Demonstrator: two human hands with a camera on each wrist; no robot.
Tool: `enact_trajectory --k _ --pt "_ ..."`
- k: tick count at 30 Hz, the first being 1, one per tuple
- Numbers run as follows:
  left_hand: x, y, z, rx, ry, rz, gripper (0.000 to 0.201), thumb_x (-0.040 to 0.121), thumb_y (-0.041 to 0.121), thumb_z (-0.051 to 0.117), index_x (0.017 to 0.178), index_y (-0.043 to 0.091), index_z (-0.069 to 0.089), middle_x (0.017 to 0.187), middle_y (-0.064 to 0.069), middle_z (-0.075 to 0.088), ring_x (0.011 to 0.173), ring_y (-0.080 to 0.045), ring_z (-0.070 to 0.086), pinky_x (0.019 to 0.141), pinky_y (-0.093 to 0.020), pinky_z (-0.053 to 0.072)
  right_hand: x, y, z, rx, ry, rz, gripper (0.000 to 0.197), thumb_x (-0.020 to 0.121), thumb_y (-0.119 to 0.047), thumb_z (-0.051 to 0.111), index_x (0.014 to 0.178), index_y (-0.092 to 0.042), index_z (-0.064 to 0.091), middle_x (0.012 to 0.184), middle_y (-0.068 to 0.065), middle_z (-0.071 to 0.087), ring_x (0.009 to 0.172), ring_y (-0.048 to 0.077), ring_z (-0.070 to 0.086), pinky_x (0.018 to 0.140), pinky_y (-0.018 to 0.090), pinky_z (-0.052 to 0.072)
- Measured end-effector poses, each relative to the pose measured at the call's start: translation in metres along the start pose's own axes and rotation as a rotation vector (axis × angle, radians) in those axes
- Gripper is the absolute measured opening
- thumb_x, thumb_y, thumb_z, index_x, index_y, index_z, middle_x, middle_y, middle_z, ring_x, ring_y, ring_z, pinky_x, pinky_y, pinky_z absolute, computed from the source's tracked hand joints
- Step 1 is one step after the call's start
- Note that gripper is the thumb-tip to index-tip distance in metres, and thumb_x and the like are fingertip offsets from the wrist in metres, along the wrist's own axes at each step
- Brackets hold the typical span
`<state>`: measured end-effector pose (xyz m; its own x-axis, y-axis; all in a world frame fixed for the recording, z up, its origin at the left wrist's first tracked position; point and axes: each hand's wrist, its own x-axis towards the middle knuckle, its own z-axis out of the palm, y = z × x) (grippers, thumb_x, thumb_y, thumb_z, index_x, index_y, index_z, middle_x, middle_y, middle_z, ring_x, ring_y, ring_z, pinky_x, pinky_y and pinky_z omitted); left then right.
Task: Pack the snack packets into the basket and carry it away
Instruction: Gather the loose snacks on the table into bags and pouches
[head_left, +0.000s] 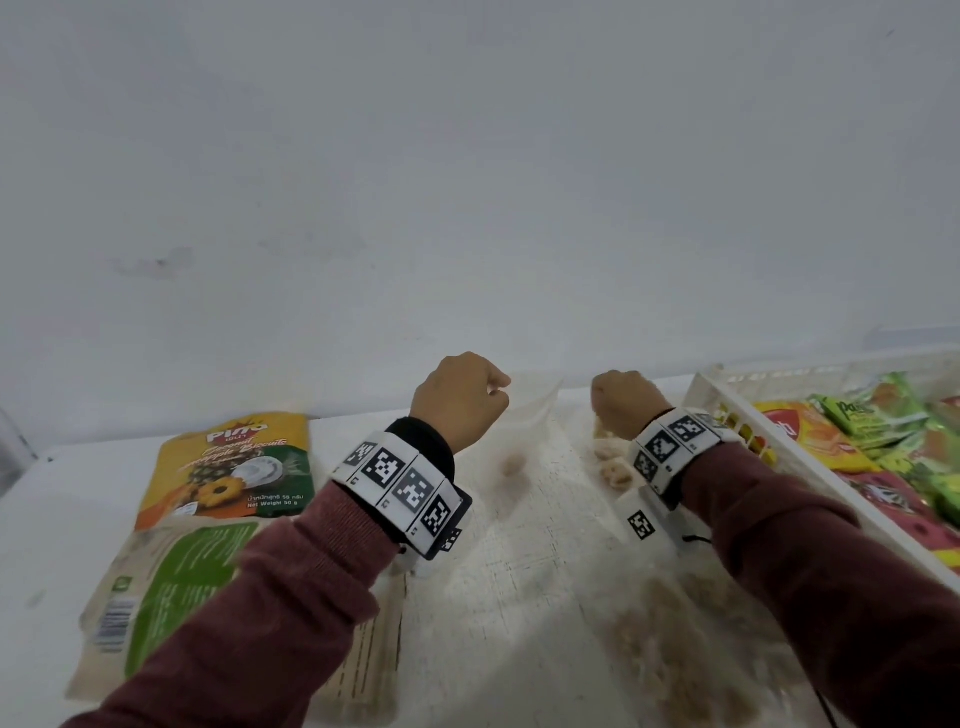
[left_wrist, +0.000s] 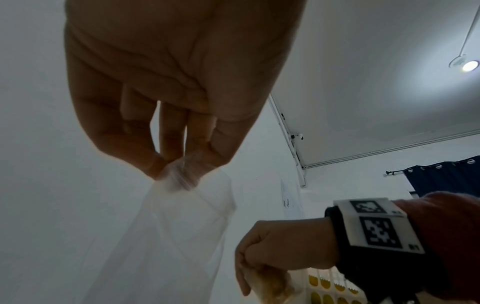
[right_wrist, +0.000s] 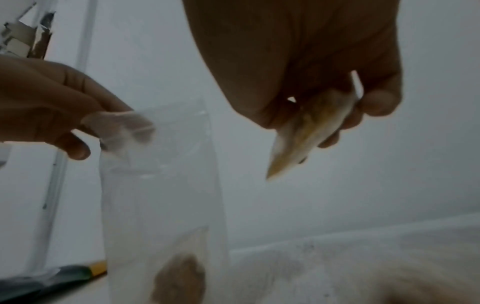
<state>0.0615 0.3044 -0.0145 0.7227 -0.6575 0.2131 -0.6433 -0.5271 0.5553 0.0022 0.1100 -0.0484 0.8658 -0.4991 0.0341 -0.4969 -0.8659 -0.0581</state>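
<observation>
While the white slatted plastic basket (head_left: 727, 410) at the right end of the white bench (head_left: 62, 519) already holds several bright packets, both hands are raised just left of it, each gripping the top of a large clear plastic bag of pale snack pieces (head_left: 524, 467). The left hand (head_left: 460, 397) pinches one upper corner of the film between thumb and fingertips (left_wrist: 153, 162); the right hand (head_left: 623, 402), nearest the basket, is curled round a bunched part with yellowish contents showing through. The bag hangs between them, its lower part spreading over the bench toward the viewer.

I judge the bag light, limp and slippery, with brittle contents that would crush under a squeeze, so holding the upper edge at two points suits it; a hand under its base would steady the lift over the basket wall.

Left of the basket, beyond the bag, lie a yellow pineapple biscuit pouch (head_left: 228, 462) and a pale pouch with a green label (head_left: 171, 587), both stiffer and easily taken by an edge.
</observation>
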Motion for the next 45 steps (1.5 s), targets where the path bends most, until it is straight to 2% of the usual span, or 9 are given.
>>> enact_trajectory --k 9,18,20,23,27,31,36,41,45 --pt "-0.001 0.003 0.002 -0.043 -0.094 0.005 0.036 0.087 0.01 0.053 0.122 0.014 0.059 0.126 -0.001 0.058 0.11 -0.02 0.057 0.098 -0.034 0.044 -0.015 0.023 0.033 -0.166 -0.303 0.177 0.032 0.087 -0.042 0.055 0.078 -0.012 0.056 0.081 0.002 0.057 0.075 0.02 0.056 0.07 0.026 0.047" --pt "-0.003 0.003 0.0 -0.1 -0.086 -0.006 0.036 0.084 0.002 0.055 0.12 0.01 0.061 0.126 -0.007 0.058 0.11 -0.021 0.058 0.091 -0.023 0.042 -0.011 0.024 0.023 -0.016 -0.196 0.167 0.032 0.073 -0.023 0.068 0.054 -0.015 0.044 0.056 0.0 0.047 0.055 0.018 0.05 0.054 0.022 0.043" --pt "-0.002 0.002 0.0 -0.115 -0.081 -0.01 0.036 0.084 0.001 0.056 0.118 0.009 0.062 0.125 -0.007 0.058 0.109 -0.021 0.058 0.088 -0.021 0.042 -0.011 0.023 0.007 0.085 -0.133 0.155 0.024 0.079 -0.017 0.064 0.059 -0.009 0.055 0.059 0.003 0.052 0.056 0.017 0.05 0.054 0.021 0.042" --pt "0.0 0.003 0.0 -0.134 -0.075 -0.013 0.034 0.083 0.001 0.058 0.116 0.009 0.063 0.122 -0.007 0.06 0.103 -0.019 0.059 0.082 -0.018 0.04 -0.016 0.023 -0.024 0.357 0.09 0.085 0.02 0.083 -0.021 0.062 0.085 -0.002 0.067 0.073 0.004 0.062 0.074 0.019 0.058 0.07 0.026 0.047" --pt "0.001 0.004 0.002 -0.154 -0.072 0.006 0.033 0.082 0.002 0.061 0.114 0.008 0.063 0.117 -0.007 0.061 0.086 -0.011 0.053 0.074 -0.015 0.04 -0.031 0.014 -0.054 0.7 0.489 -0.014 0.019 0.082 -0.024 0.067 0.084 -0.006 0.068 0.058 -0.008 0.05 0.053 0.004 0.051 0.058 0.022 0.042" --pt "0.001 0.005 0.005 -0.17 -0.079 0.03 0.033 0.08 0.004 0.064 0.113 0.009 0.065 0.11 -0.005 0.063 0.084 -0.01 0.054 0.058 -0.005 0.04 -0.052 -0.002 -0.06 0.94 0.375 -0.211 0.015 0.076 -0.019 0.074 0.085 -0.009 0.069 0.041 -0.014 0.048 0.036 -0.003 0.044 0.043 0.006 0.034" --pt "-0.001 0.005 0.007 -0.207 -0.079 0.052 0.033 0.079 0.003 0.066 0.111 0.009 0.066 0.107 -0.003 0.065 0.082 -0.008 0.054 0.057 0.004 0.039 -0.064 -0.009 -0.042 0.843 0.271 -0.261 0.022 0.07 -0.023 0.079 0.084 -0.008 0.071 0.053 -0.007 0.051 0.04 -0.003 0.048 0.042 0.012 0.043" --pt "-0.004 0.006 0.008 -0.226 -0.085 0.059 0.033 0.079 0.003 0.065 0.112 0.008 0.066 0.109 -0.005 0.066 0.085 -0.008 0.055 0.065 -0.004 0.041 -0.068 -0.01 -0.032 0.649 0.254 -0.277 0.031 0.066 -0.039 0.079 0.088 -0.019 0.071 0.067 -0.013 0.056 0.055 0.0 0.054 0.066 0.035 0.054" --pt "-0.005 0.006 0.007 -0.233 -0.087 0.058 0.034 0.079 0.003 0.064 0.113 0.008 0.065 0.11 -0.006 0.066 0.085 -0.01 0.056 0.067 -0.006 0.041 -0.067 -0.012 -0.04 0.618 0.22 -0.23 0.037 0.08 -0.044 0.065 0.11 -0.025 0.061 0.086 -0.004 0.059 0.07 0.011 0.058 0.077 0.03 0.048"
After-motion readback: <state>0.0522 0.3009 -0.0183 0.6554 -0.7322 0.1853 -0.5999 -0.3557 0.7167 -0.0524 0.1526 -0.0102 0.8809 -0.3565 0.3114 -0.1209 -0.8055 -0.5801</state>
